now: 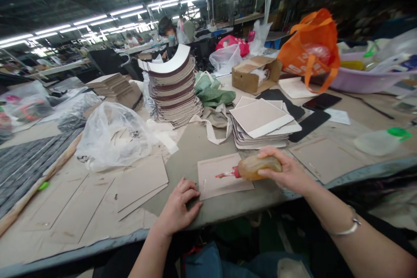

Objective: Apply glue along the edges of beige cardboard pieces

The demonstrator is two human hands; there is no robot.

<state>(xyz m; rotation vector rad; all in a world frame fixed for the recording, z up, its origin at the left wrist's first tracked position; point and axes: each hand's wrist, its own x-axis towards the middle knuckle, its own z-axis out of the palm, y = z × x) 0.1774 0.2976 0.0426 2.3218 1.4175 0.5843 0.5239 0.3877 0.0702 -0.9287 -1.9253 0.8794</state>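
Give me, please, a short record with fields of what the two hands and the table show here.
Right hand: grips a glue bottle, its red tip pointing left over a card
Left hand: open, fingers spread on the table, by the card's left edge
Behind the card: a stack of cards
Further left: a plastic bag
Far side: an orange bag

From the card (224, 176), bare tabletop (189, 150) runs toward 11 o'clock. A board stack (260, 128) blocks 1, a plastic bag (112, 134) blocks 10, and what seems to be a strap (211, 132) lies across 12.
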